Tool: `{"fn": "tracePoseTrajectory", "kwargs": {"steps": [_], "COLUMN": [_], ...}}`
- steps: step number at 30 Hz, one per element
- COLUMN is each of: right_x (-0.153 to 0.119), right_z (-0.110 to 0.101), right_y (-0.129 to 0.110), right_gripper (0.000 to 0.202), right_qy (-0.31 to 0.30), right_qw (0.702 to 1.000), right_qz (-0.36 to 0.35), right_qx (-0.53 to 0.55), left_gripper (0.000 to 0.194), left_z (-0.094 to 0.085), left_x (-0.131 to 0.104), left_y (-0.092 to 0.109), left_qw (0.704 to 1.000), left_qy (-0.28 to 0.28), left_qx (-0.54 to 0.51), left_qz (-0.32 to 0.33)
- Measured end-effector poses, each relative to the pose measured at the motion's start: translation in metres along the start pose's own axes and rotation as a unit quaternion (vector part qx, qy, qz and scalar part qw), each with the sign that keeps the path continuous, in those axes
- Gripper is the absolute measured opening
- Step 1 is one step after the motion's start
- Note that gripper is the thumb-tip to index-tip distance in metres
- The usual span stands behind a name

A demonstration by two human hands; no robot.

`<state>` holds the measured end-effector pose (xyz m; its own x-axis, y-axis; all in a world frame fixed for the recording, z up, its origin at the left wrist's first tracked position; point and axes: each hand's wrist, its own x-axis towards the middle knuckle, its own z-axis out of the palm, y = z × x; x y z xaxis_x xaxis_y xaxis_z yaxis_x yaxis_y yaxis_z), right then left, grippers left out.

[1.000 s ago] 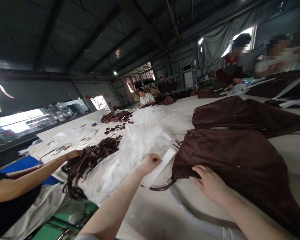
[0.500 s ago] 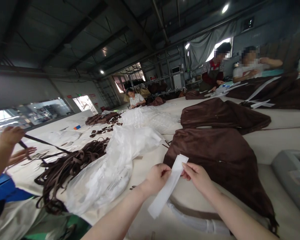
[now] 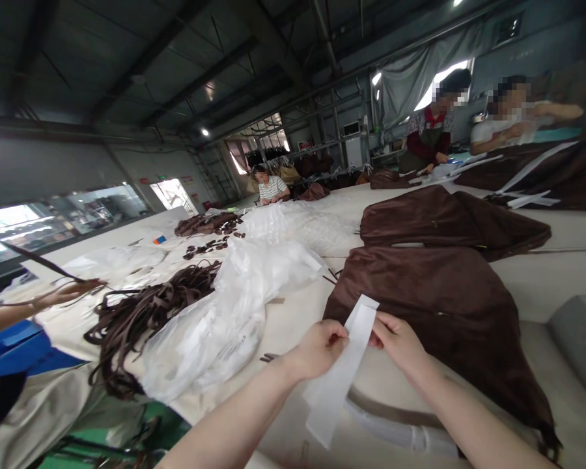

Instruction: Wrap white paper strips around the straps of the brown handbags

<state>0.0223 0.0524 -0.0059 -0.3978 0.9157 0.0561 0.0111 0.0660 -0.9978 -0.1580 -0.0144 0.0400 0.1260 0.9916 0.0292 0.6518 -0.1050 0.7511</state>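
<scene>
My left hand (image 3: 322, 348) is closed in a pinch on the left edge of a white strip (image 3: 354, 352), which looks like paper or thin foam. On its right edge, near the top, the fingers of my right hand (image 3: 393, 335) pinch it too. The strip hangs at a slant and shows two layers fanned apart at both ends. Just beyond my hands lies a dark brown bag (image 3: 434, 293). Its handle (image 3: 400, 426), covered in a whitish wrap, curves across the table beneath my right forearm.
Crumpled clear plastic (image 3: 209, 345) and a heap of brown straps (image 3: 141, 312) lie to the left. A co-worker's hand (image 3: 68, 293) holds a strap there. A second brown bag (image 3: 449, 218) lies behind the first. A grey object (image 3: 579, 345) stands at right. Other people work farther back.
The strip's layers have spread apart at the ends, with both my hands still on it. The view has shifted slightly left. The co-worker's hand at left has moved along the strap.
</scene>
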Motion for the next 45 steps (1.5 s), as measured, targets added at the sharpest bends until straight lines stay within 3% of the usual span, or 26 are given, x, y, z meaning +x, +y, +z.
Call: {"fn": "tracePoseTrajectory", "kwargs": {"steps": [4, 6, 8, 10, 12, 15, 18, 20, 24, 28, 34, 36, 40, 45], "right_x": [0.003, 0.004, 0.002, -0.003, -0.008, -0.015, -0.025, -0.033, -0.045, -0.046, -0.041, -0.041, -0.044, -0.049], "right_z": [0.0, 0.0, 0.0, 0.001, 0.005, 0.016, 0.034, 0.048, 0.067, 0.071, 0.064, 0.062, 0.057, 0.058], "right_y": [0.008, 0.011, 0.01, 0.005, 0.0, -0.003, -0.003, -0.002, -0.001, 0.0, 0.004, 0.004, -0.002, -0.005], "right_gripper": [0.042, 0.043, 0.041, 0.038, 0.034, 0.03, 0.027, 0.025, 0.022, 0.023, 0.034, 0.035, 0.027, 0.032], "right_qy": [-0.018, -0.024, -0.032, -0.04, -0.043, -0.06, -0.101, -0.113, -0.107, -0.13, -0.179, -0.175, -0.215, -0.271], "right_qw": [1.0, 0.999, 0.998, 0.995, 0.99, 0.992, 0.988, 0.957, 0.91, 0.878, 0.851, 0.853, 0.859, 0.896], "right_qz": [0.013, 0.02, 0.014, -0.008, -0.035, -0.024, 0.114, 0.212, 0.295, 0.351, 0.35, 0.355, 0.307, 0.249], "right_qx": [-0.003, -0.022, -0.052, -0.094, -0.13, -0.108, 0.039, 0.161, 0.272, 0.3, 0.347, 0.342, 0.348, 0.25], "left_gripper": [0.021, 0.018, 0.016, 0.016, 0.017, 0.017, 0.017, 0.015, 0.011, 0.013, 0.012, 0.014, 0.021, 0.027], "left_z": [-0.053, -0.082, -0.096, -0.091, -0.074, -0.041, -0.016, -0.005, 0.009, 0.018, 0.024, 0.019, 0.003, 0.0], "left_x": [0.023, 0.031, 0.029, 0.016, -0.006, -0.041, -0.067, -0.078, -0.092, -0.1, -0.106, -0.11, -0.116, -0.114], "left_y": [-0.027, -0.034, -0.034, -0.027, -0.018, -0.011, -0.023, -0.036, -0.043, -0.016, 0.012, 0.012, 0.005, -0.008], "left_qw": [0.968, 0.954, 0.946, 0.948, 0.957, 0.977, 0.98, 0.981, 0.987, 0.995, 0.995, 0.993, 0.98, 0.954], "left_qy": [0.006, 0.023, 0.047, 0.083, 0.12, 0.146, 0.172, 0.174, 0.129, 0.083, -0.032, -0.014, 0.092, 0.098], "left_qx": [0.242, 0.284, 0.306, 0.305, 0.262, 0.155, 0.089, 0.078, 0.08, -0.013, -0.096, -0.119, -0.177, -0.267], "left_qz": [-0.065, -0.096, -0.094, -0.041, 0.03, 0.018, -0.036, -0.031, -0.047, -0.052, -0.002, 0.006, -0.03, -0.091]}}
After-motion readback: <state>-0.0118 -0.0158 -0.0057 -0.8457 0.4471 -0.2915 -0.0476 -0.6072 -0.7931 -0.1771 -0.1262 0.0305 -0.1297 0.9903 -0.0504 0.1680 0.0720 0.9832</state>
